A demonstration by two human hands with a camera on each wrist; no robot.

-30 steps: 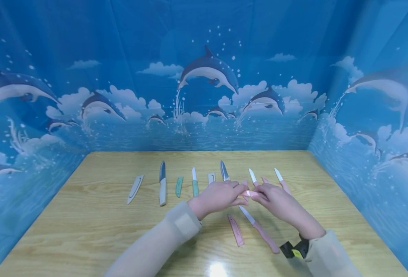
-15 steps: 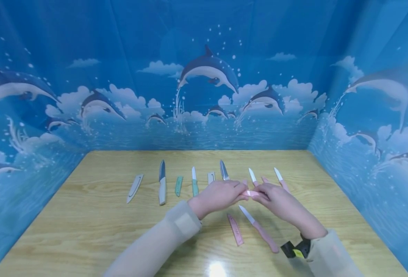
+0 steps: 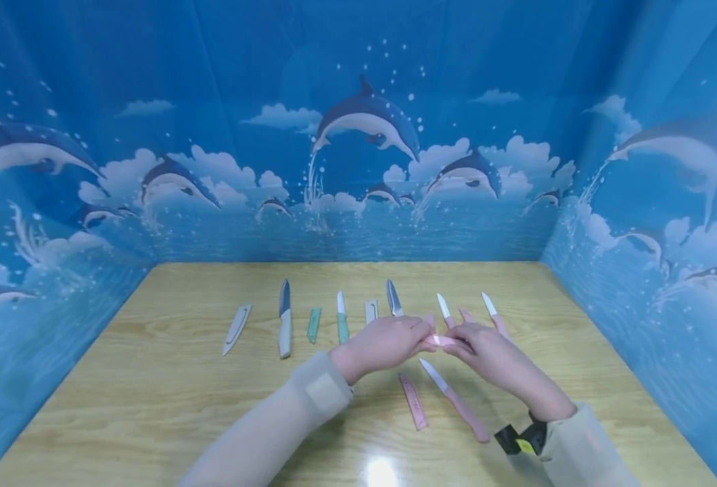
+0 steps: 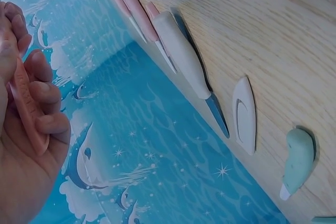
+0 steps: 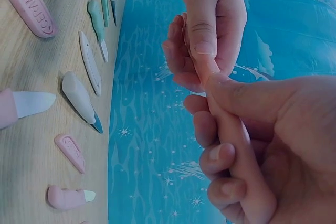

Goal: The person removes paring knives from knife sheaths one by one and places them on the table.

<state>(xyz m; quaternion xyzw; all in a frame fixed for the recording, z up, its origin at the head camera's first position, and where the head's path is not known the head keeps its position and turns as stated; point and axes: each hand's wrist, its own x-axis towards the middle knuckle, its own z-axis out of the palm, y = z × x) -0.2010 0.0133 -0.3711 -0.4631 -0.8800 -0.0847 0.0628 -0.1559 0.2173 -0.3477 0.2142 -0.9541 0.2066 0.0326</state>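
Observation:
Over the right middle of the table, my two hands meet around one pink knife. My right hand (image 3: 486, 352) grips its pink handle (image 5: 239, 150), fingers curled round it and thumb along the top. My left hand (image 3: 389, 345) holds a pink sheath (image 4: 26, 103) with raised lettering, fingers wrapped around its side. Sheath and handle line up end to end at the thumbs; the blade is mostly hidden. Below the hands lie a loose pink knife (image 3: 468, 416) and another pink sheath (image 3: 413, 402).
Along the back lie a white-handled knife (image 3: 285, 331), a green knife (image 3: 342, 328), a green sheath (image 3: 314, 325), white sheaths (image 3: 237, 330), a dark-bladed knife (image 3: 393, 297) and two pink knives (image 3: 445, 308). A blue dolphin-print curtain (image 3: 358, 230) borders the table.
The left fingers, a little spread a second ago, have drawn together around the sheath. Both hands stay in nearly the same place, and the things on the table have not moved.

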